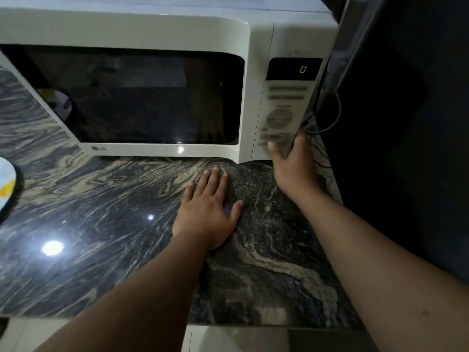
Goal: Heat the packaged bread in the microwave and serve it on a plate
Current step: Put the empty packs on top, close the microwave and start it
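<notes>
A white microwave stands on the marbled dark counter, its door closed and its window dark. The display reads a green 0. My right hand rests against the bottom right corner of the control panel, thumb on the lowest buttons and fingers wrapped round the side edge. My left hand lies flat on the counter in front of the microwave, fingers spread, holding nothing. Through the window's left part a pale packet-like shape shows dimly; I cannot tell what it is.
A plate with a yellow pattern pokes in at the left edge of the counter. A dark cable hangs to the right of the microwave beside a dark wall. The counter's front edge runs near the frame's bottom.
</notes>
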